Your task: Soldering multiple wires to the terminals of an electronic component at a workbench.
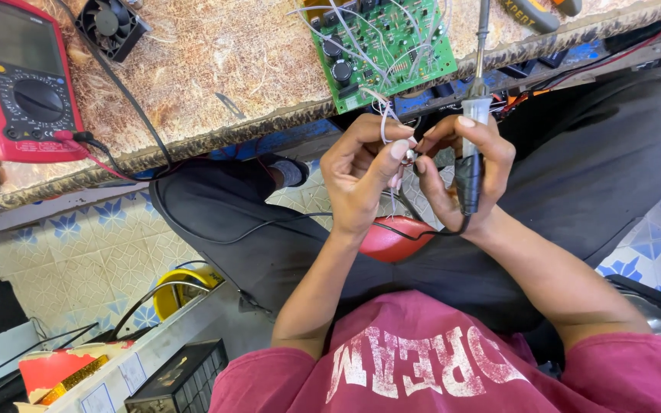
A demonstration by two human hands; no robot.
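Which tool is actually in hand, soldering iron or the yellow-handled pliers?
The soldering iron, gripped upright in the right hand. The yellow-handled pliers lie untouched on the bench's far edge.

A red digital multimeter [21,80] lies at the workbench's left end; its rectangular screen [7,34] is dark grey-green and sits above a black dial. At the lower left, a torn red and white cardboard package [59,371] lies open. Two small white square labels [116,386] sit on the pale ledge beside it.
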